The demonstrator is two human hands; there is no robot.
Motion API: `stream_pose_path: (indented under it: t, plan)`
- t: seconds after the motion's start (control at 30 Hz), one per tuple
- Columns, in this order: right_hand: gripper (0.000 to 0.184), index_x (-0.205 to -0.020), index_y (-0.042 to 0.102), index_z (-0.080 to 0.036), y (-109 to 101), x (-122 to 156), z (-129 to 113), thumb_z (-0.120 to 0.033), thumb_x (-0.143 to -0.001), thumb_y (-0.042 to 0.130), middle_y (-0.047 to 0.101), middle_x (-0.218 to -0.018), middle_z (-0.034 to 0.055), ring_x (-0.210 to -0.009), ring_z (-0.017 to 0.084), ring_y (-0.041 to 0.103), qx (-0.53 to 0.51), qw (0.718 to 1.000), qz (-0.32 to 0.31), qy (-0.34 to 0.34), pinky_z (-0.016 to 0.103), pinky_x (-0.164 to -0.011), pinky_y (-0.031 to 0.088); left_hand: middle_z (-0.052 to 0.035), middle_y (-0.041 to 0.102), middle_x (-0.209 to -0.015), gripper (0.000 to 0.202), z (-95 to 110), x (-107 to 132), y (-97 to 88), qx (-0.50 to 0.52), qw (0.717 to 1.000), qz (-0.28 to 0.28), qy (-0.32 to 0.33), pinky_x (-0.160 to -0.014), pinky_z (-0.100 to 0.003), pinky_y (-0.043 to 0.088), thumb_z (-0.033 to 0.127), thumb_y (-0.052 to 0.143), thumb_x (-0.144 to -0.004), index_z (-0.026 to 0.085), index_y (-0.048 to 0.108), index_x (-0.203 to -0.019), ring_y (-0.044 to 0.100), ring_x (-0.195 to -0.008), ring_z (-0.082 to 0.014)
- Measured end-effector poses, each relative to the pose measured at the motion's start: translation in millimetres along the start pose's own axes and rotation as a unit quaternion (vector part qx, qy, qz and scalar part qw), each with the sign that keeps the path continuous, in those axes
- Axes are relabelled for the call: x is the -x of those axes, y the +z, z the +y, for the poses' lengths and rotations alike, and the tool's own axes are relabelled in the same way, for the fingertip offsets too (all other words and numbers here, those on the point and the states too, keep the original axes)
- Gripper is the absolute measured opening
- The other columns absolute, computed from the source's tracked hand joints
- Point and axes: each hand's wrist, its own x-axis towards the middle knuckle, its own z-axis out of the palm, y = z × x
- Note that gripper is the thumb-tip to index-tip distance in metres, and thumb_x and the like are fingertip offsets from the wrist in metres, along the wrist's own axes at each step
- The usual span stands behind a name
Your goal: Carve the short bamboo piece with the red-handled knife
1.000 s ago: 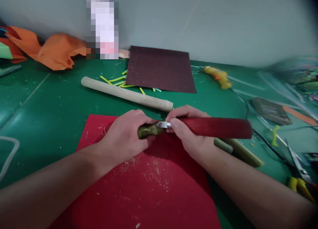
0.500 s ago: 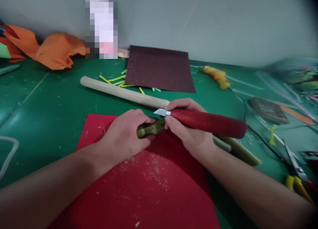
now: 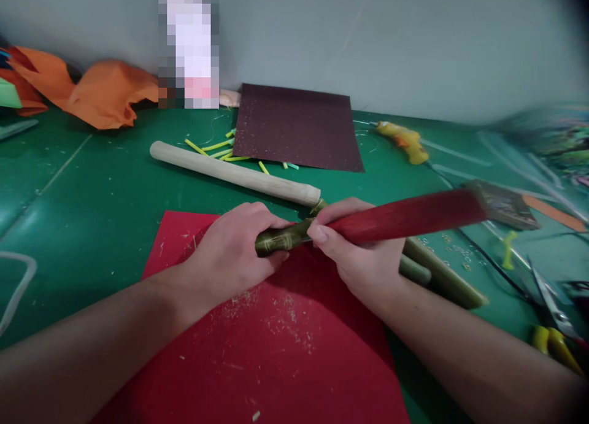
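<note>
My left hand [image 3: 239,246] is wrapped round a green bamboo piece [image 3: 289,236] with pale cut marks near its joint. In my right hand [image 3: 354,246] is a carving knife [image 3: 414,215] with a thick red handle; the handle points to the right. Its blade is mostly hidden by my fingers and lies against or close beside the bamboo; I cannot tell which. Under both hands is a red sheet [image 3: 294,362] sprinkled with fine shavings. A pale peeled stick [image 3: 234,172] rests just behind the hands.
Beyond the stick lies dark sandpaper [image 3: 299,126] over yellow-green strips. A yellow glue gun [image 3: 405,143] with a black cord sits at back right. To my right are more bamboo pieces [image 3: 448,277] and yellow-handled scissors [image 3: 554,341]. Orange paper [image 3: 110,96] lies at back left.
The knife has tipped: its blade went down from above the bamboo to its near side, and the handle's end rose. My left hand stays almost in place.
</note>
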Motion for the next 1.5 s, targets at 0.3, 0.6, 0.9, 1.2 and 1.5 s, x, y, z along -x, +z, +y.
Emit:
stream_pose_path:
  t: [0.3,0.6,0.9,1.2,1.5]
  plan:
    - [0.026,-0.065,0.065,-0.025,-0.1,-1.6,-2.6,-0.039,-0.073,0.085,0.067,-0.063,-0.0027,-0.054,0.012,0.060,0.014,1.000,-0.014,0.001,0.026,-0.051,0.052,-0.0025,0.066,-0.089,0.018,-0.1,0.8,0.4,0.003,1.000,0.001,-0.005,-0.069,-0.034,0.042,0.028,0.066,-0.084,0.025,0.073,-0.100,0.059,-0.084,-0.0203]
    - [0.018,-0.074,0.066,-0.027,-4.4,-2.4,-6.5,-0.032,-0.073,0.083,0.073,-0.074,-0.0028,-0.062,0.013,0.065,0.056,0.998,-0.031,-0.011,0.026,-0.061,0.055,-0.0036,0.066,-0.087,0.016,0.4,0.6,1.3,-0.011,1.000,0.007,0.002,-0.067,-0.034,0.042,0.034,0.064,-0.087,0.021,0.071,-0.092,0.058,-0.080,-0.0193]
    - [0.008,-0.079,0.063,-0.026,3.1,-1.9,-0.5,-0.027,-0.076,0.071,0.073,-0.077,-0.0004,-0.063,0.014,0.065,0.033,0.995,0.012,-0.094,0.027,-0.061,0.055,-0.0003,0.061,-0.079,0.013,-0.2,-0.2,1.7,-0.002,1.000,0.019,-0.001,-0.062,-0.031,0.037,0.034,0.066,-0.086,0.023,0.071,-0.090,0.055,-0.075,-0.0172]
    - [0.012,-0.072,0.065,-0.026,-1.4,2.9,0.6,-0.025,-0.078,0.075,0.067,-0.062,-0.0029,-0.051,0.013,0.061,0.007,1.000,0.003,-0.004,0.026,-0.047,0.047,0.0004,0.063,-0.084,0.014,-2.8,1.8,2.0,0.008,1.000,0.014,0.009,-0.066,-0.032,0.040,0.032,0.066,-0.087,0.025,0.072,-0.097,0.057,-0.079,-0.0175]
    - [0.019,-0.064,0.065,-0.025,4.1,0.4,-2.6,-0.017,-0.074,0.079,0.067,-0.060,-0.0034,-0.052,0.013,0.061,-0.008,0.999,0.040,-0.015,0.026,-0.048,0.050,0.0005,0.063,-0.086,0.015,-2.8,-0.3,2.9,0.013,1.000,0.017,0.005,-0.068,-0.032,0.040,0.027,0.068,-0.083,0.024,0.071,-0.098,0.058,-0.082,-0.0179]
